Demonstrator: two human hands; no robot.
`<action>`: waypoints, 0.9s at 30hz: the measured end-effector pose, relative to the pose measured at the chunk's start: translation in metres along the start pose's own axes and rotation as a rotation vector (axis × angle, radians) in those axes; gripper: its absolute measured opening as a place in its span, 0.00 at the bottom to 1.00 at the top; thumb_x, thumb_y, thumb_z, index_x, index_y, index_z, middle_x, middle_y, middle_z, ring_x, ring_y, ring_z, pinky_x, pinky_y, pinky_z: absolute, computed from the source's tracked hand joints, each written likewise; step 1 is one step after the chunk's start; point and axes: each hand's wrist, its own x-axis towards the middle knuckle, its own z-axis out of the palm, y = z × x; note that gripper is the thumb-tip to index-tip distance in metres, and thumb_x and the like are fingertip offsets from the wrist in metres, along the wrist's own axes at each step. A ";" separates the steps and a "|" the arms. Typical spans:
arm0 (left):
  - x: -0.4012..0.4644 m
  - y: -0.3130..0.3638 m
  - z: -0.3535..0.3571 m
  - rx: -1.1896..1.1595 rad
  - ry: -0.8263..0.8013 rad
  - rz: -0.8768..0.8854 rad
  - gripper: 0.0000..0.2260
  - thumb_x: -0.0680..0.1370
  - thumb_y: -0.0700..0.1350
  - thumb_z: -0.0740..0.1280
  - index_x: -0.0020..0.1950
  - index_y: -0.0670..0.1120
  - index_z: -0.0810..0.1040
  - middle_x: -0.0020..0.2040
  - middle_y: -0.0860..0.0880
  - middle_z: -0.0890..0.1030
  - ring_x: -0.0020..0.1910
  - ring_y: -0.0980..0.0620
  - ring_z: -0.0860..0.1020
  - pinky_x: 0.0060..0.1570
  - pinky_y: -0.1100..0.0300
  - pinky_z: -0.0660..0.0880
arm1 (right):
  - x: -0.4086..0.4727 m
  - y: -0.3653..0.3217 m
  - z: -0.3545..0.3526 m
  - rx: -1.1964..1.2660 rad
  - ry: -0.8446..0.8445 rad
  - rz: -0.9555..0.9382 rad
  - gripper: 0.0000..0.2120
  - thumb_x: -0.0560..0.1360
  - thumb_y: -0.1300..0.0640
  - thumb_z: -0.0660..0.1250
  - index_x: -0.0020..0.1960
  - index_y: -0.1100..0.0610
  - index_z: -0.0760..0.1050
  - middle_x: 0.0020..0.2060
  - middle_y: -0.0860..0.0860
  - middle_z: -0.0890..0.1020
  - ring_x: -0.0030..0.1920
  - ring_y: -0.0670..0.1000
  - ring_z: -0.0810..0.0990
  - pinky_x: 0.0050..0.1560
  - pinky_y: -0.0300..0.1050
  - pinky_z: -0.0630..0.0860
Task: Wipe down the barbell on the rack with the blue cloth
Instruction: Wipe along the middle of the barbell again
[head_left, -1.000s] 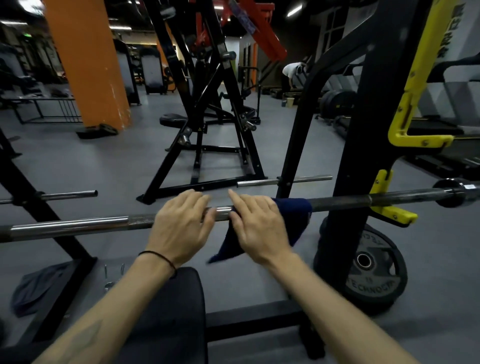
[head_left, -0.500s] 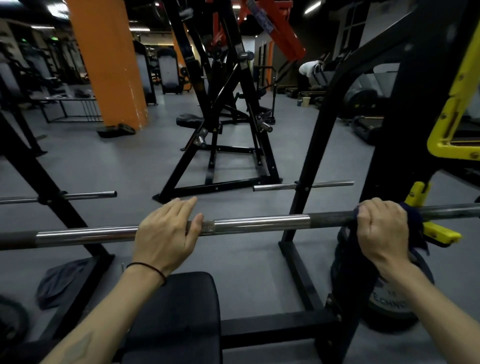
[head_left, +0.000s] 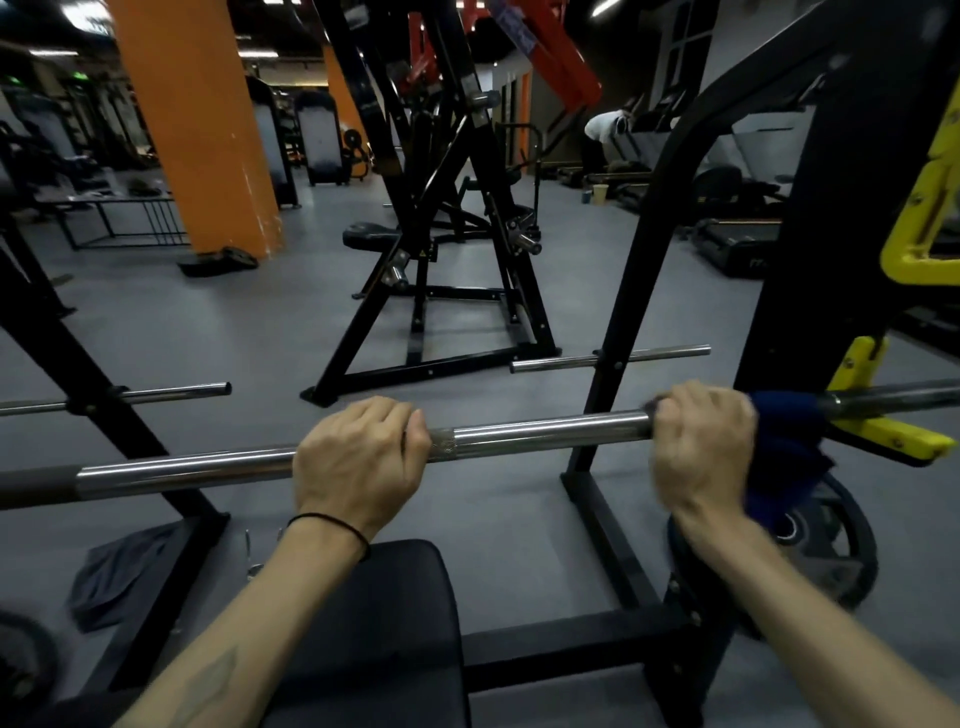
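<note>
Since half a second ago, right hand (head_left: 701, 441) shifted slightly inward from the yellow hook (head_left: 883, 439), blurred (likely mid-stroke). Item: barbell (head_left: 545, 428), resting across the rack (head_left: 618, 322), chrome shaft bare between the hands. Item: blue cloth (head_left: 779, 441), wrapped round the bar under the right hand, fingers closed over it, tail hanging below. Item: left hand (head_left: 358, 457), curled over the shaft near centre, steadying, no cloth. Status: right section under wipe; left half apparently not yet covered
</note>
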 end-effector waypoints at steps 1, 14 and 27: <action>0.001 -0.001 0.000 -0.006 0.012 0.001 0.18 0.82 0.49 0.55 0.37 0.46 0.78 0.36 0.48 0.80 0.34 0.45 0.78 0.31 0.55 0.68 | -0.012 -0.034 0.010 0.037 -0.007 -0.029 0.16 0.80 0.55 0.51 0.41 0.55 0.75 0.38 0.54 0.75 0.42 0.59 0.72 0.53 0.56 0.65; -0.003 -0.008 0.003 0.031 0.068 0.050 0.19 0.83 0.47 0.55 0.35 0.46 0.76 0.32 0.47 0.78 0.31 0.43 0.77 0.31 0.52 0.67 | 0.018 0.047 -0.032 -0.109 -0.256 -0.226 0.22 0.85 0.47 0.49 0.47 0.58 0.77 0.39 0.54 0.75 0.42 0.62 0.76 0.49 0.58 0.69; -0.001 -0.004 0.000 -0.003 0.017 -0.020 0.22 0.82 0.46 0.54 0.29 0.46 0.74 0.28 0.47 0.77 0.26 0.44 0.75 0.27 0.56 0.65 | -0.037 -0.141 0.022 0.032 -0.228 -0.203 0.14 0.78 0.54 0.54 0.37 0.54 0.71 0.34 0.53 0.74 0.37 0.57 0.71 0.46 0.55 0.65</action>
